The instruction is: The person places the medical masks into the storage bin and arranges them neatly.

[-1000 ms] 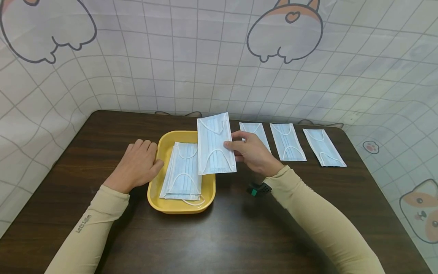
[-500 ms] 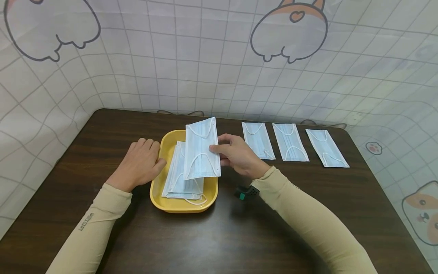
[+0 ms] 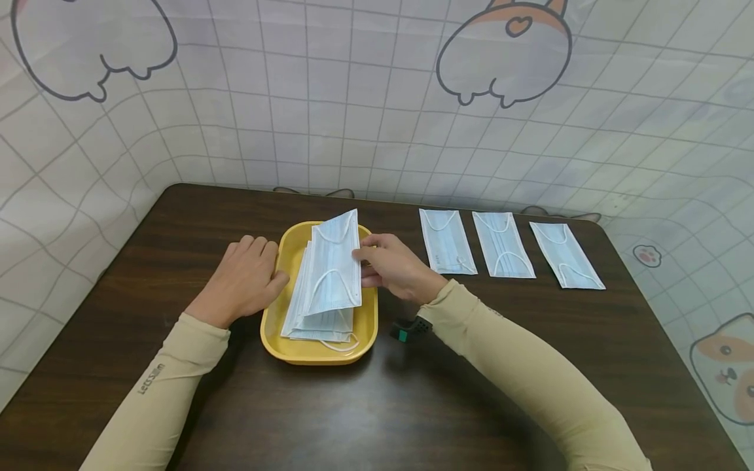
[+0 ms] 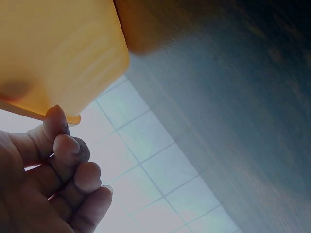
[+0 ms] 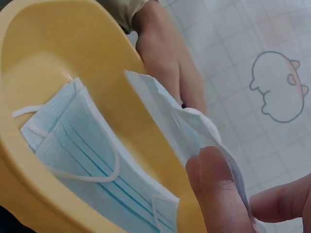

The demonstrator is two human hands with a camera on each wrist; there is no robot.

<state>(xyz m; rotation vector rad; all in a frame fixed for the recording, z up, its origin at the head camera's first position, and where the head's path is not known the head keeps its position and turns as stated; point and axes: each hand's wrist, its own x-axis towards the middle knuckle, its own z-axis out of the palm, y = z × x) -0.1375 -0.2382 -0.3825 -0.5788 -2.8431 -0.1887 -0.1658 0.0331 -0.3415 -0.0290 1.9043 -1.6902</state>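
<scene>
In the head view a yellow tray point(image 3: 273, 333) holds a small pile of pale blue face masks point(image 3: 321, 327) with white ear loops. My right hand point(image 3: 400, 268) pinches a single face mask point(image 3: 332, 261) by its right edge, thumb on top, tilted over that pile. The right wrist view has this held mask point(image 5: 170, 114) edge-on between thumb and fingers, above the masks point(image 5: 92, 150) in the tray. My left hand point(image 3: 241, 281) grips the tray's left rim; from below, its curled fingers point(image 4: 70, 148) show at the rim, the thumb hidden behind the tray wall.
Three face masks lie in a row at the right back of the dark wood table point(image 3: 330, 418): a near one point(image 3: 448, 242), a middle one point(image 3: 503, 245) and a far one point(image 3: 567, 255). A white gridded cloth point(image 3: 365, 98) with cartoon dogs hangs behind.
My right hand has carried the held mask leftward and lower over the tray, uncovering the nearest mask in the row. The left hand has stayed at the rim.
</scene>
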